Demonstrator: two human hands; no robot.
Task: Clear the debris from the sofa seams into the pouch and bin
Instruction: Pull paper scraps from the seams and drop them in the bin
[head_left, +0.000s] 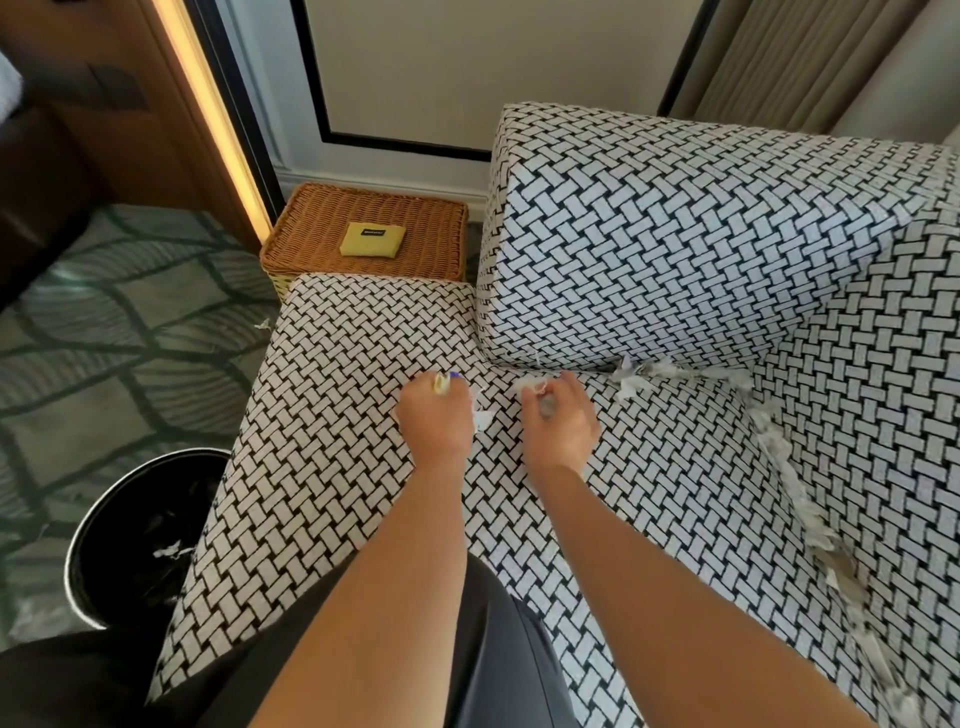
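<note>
Sofa seat (337, 415) mid-frame: your left hand (436, 418) and right hand (560, 421) both clutch gathered scraps (527, 387), likely saving trips to the lower-left bin (119, 519).

I see the woven black-and-white sofa seat (337, 467) carrying shredded paper debris (641, 376) along its back seam and down its right-hand seam, plus one small white scrap (482, 419) near the middle. On the patterned carpet (104, 338) stand a black bin (83, 535) and a wicker box (311, 234). A yellow pouch (370, 239) lies on the box lid.
</note>
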